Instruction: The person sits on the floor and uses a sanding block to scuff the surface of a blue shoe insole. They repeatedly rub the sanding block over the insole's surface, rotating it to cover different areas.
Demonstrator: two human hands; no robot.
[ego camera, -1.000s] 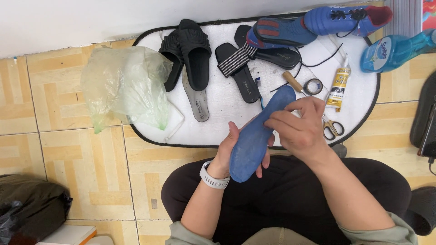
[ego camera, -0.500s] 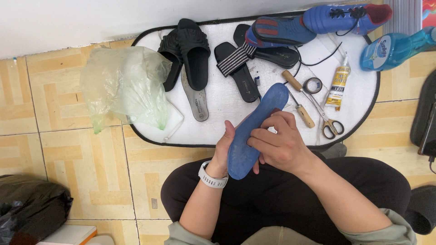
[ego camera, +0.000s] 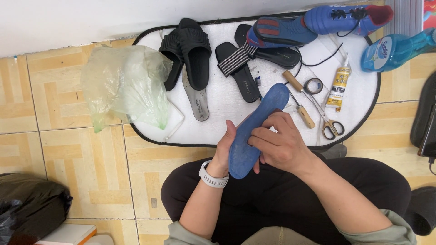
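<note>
A blue insole [ego camera: 255, 127] is held up over my lap, its toe end pointing up and to the right. My left hand [ego camera: 225, 149] supports it from underneath, with a white watch on the wrist. My right hand [ego camera: 280, 143] lies on its upper face, fingers curled and pressing on its middle. Just beyond it lies a white oval mat [ego camera: 227, 109] on the tiled floor.
On the mat lie black sandals [ego camera: 193, 56], a grey insole [ego camera: 196, 100], blue football boots [ego camera: 313, 25], an awl with a wooden handle [ego camera: 300, 106], scissors [ego camera: 330, 124], a glue tube [ego camera: 338, 84] and a tape roll [ego camera: 313, 85]. A crumpled plastic bag [ego camera: 125, 84] is left, a blue spray bottle [ego camera: 395, 47] right.
My right hand slid from the insole's toe end down to its middle. The insole tilted slightly and its tip now stands bare.
</note>
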